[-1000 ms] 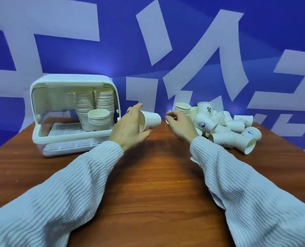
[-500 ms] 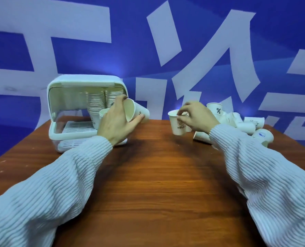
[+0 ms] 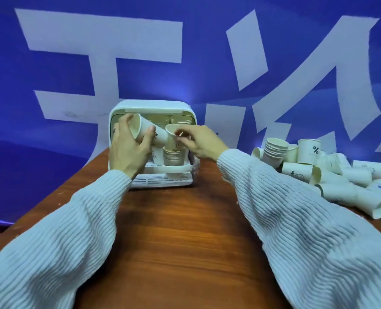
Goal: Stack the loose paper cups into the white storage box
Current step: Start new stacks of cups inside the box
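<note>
While both hands work at the mouth of the white storage box (image 3: 151, 108), I see my right hand (image 3: 199, 141) pinching the rim of an upright paper cup (image 3: 173, 139) between thumb and fingers (image 3: 181, 133), holding it just above a short stack of cups (image 3: 174, 157) that stands inside the box near its front rail. My left hand (image 3: 129, 150) is clenched around a second cup (image 3: 143, 131), which lies tilted on its side with its open mouth facing left and its base pointing toward the cup in my right hand; the two cups look to be touching, though I cannot tell for sure. Further back inside the box stand taller stacks (image 3: 180, 119), partly hidden by my hands. The box sits at the far end of the brown wooden surface (image 3: 185, 230), its lid raised. To the right, well apart from the box, lies the pile of loose cups (image 3: 332, 172), some upright, some nested, many tipped over. Pale ribbed sleeves (image 3: 296, 215) cover both arms, and a blue backdrop (image 3: 207, 63) with large white characters fills the far side.
</note>
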